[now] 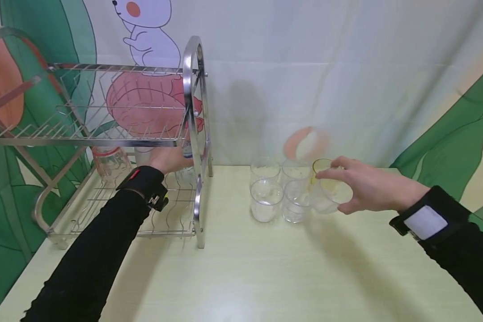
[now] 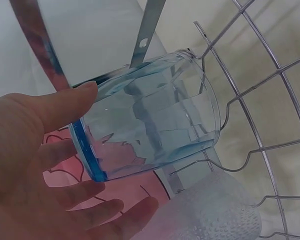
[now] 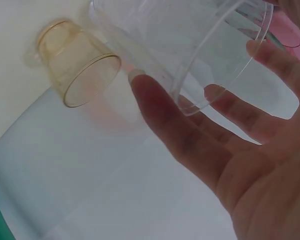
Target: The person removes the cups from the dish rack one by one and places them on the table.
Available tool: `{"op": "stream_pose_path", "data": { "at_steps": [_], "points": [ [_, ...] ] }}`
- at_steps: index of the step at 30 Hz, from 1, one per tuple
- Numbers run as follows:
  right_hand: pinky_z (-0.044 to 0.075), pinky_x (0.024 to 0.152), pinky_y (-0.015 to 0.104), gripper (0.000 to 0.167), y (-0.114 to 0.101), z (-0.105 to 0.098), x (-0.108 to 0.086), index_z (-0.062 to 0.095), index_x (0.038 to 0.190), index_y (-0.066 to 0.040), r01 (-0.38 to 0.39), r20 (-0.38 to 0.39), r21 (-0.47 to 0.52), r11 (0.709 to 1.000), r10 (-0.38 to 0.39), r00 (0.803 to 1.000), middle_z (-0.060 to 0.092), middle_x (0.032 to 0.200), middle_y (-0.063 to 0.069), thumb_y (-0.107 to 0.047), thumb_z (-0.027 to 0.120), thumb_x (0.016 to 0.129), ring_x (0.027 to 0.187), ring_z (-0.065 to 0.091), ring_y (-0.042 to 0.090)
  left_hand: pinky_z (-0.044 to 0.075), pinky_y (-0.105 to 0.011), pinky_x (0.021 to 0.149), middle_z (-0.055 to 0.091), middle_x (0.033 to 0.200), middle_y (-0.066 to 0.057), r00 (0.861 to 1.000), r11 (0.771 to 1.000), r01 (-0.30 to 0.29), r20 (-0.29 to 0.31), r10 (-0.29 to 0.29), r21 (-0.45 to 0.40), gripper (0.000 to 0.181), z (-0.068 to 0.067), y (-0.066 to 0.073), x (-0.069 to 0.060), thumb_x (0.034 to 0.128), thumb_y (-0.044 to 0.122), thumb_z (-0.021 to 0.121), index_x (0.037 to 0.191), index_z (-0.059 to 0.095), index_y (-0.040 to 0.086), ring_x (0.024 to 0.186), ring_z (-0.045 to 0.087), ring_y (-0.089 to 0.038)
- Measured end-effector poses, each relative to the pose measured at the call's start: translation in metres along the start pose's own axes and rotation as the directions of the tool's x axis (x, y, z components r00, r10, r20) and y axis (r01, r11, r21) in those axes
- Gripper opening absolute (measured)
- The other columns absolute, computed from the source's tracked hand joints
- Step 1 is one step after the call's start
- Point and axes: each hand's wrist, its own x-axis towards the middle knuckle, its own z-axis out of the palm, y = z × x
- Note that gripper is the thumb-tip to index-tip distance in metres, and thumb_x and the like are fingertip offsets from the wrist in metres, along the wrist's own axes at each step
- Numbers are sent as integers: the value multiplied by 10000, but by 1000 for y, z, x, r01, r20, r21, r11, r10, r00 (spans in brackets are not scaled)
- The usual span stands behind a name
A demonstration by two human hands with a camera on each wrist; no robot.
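Left hand (image 1: 167, 159) low inside dish rack (image 1: 84, 142), thumb and index finger pinching blue-tinted glass (image 2: 155, 122) there, other fingers spread; right hand (image 1: 362, 183) well right of rack, fingers curved around clear cup (image 3: 150, 40), amber-tinted glass (image 3: 72, 57) likewise rightward

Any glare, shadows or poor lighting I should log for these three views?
Head view: pale glare on the table at the bottom edge, and a soft shadow slanting below the right hand; left wrist view: dimmer, though the blue glass is clear in outline; right wrist view: also dim, the curtain mostly flat grey.
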Motion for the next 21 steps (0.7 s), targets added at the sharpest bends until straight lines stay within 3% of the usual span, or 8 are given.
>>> {"op": "stream_pose_path", "data": {
  "at_steps": [3, 5, 7, 9, 11, 17, 21],
  "points": [
    [585, 682, 336, 732, 8, 0, 2, 592, 1454, -158, -25, 34, 4, 1000, 25, 999, 535, 1407, 228, -183, 888, 785, 989, 668, 240, 337, -326, 652, 504, 868, -98, 1000, 999, -1, 14, 0, 33, 546, -1, 1, 1, 1046, 387, 520, 1304, 642, -79, 762, 480, -244],
    [599, 720, 369, 732, 14, 0, 3, 593, 1450, -148, -27, 39, 0, 1000, 27, 999, 545, 1393, 228, -176, 892, 782, 1000, 667, 252, 426, -358, 699, 596, 909, -146, 1000, 999, -2, 21, 1, 40, 545, -2, 2, 1, 1046, 386, 516, 1291, 657, -80, 806, 541, -279],
    [606, 757, 397, 729, 20, 1, 3, 598, 1442, -144, -27, 38, -9, 1000, 27, 999, 560, 1369, 221, -173, 897, 778, 1029, 661, 266, 514, -438, 862, 670, 1183, -253, 999, 999, -8, 37, 6, 46, 595, -3, 4, 0, 1048, 382, 505, 1403, 571, -90, 1007, 623, -373],
    [603, 792, 419, 725, 26, 2, 4, 604, 1432, -130, -14, 33, -13, 1000, 14, 999, 575, 1334, 212, -161, 899, 770, 1021, 659, 266, 489, -536, 1050, 549, 1456, -318, 998, 999, -4, 60, 1, 47, 656, -5, 6, 1, 1050, 379, 495, 1507, 445, -89, 1237, 583, -457],
    [597, 815, 432, 721, 31, 4, 5, 610, 1422, -124, -6, 31, -16, 1000, 6, 999, 589, 1308, 200, -157, 899, 761, 1009, 661, 258, 432, -587, 1139, 441, 1545, -338, 996, 999, 8, 92, -12, 39, 687, -5, 7, 4, 1050, 366, 492, 1554, 362, -83, 1358, 508, -501],
    [596, 779, 419, 711, 40, 17, 13, 610, 1421, -140, -21, 56, -26, 999, 22, 998, 594, 1323, 193, -165, 881, 764, 1013, 669, 269, 383, -610, 1188, 327, 1613, -337, 987, 999, 52, 151, -50, -9, 715, -6, 6, 11, 1045, 351, 519, 1586, 302, -64, 1444, 413, -520],
    [594, 750, 386, 702, 42, 28, 18, 612, 1421, -149, -26, 68, -33, 999, 28, 997, 595, 1320, 190, -178, 873, 769, 965, 678, 240, 386, -601, 1193, 257, 1659, -302, 991, 1000, 7, 137, -8, 5, 739, 2, -4, 27, 1030, 348, 552, 1599, 286, -40, 1475, 375, -511]
  ]
}}
